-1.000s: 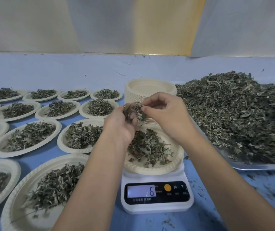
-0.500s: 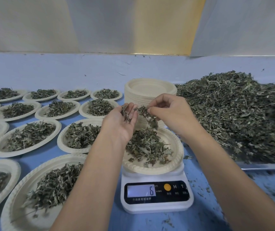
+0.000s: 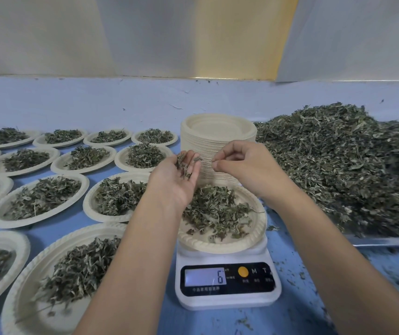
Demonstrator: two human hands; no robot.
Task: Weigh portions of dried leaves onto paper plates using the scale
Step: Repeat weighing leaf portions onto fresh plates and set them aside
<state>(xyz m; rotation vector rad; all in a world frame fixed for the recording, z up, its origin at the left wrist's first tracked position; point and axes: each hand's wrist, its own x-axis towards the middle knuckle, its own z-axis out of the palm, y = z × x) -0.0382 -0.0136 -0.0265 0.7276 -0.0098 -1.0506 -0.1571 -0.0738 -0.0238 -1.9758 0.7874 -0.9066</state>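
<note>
The target weight could be overshot if the dried leaves point(image 3: 215, 211) on the plate point(image 3: 254, 240) on the scale point(image 3: 227, 301) are topped up too fast from the open, palm-up left hand point(image 3: 179, 180), or flakes are spilt onto the surface point(image 3: 97, 102). The leaves are seen as curled, grey-green and brittle. The right hand point(image 3: 244, 165) is pinched shut; a leaf between its fingertips cannot be made out.

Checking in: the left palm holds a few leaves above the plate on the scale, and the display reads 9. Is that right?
Not quite. In the head view the display of the scale reads 6, not 9. The rest holds: the left hand carries a few leaves in its palm above the plate on the scale.
</note>
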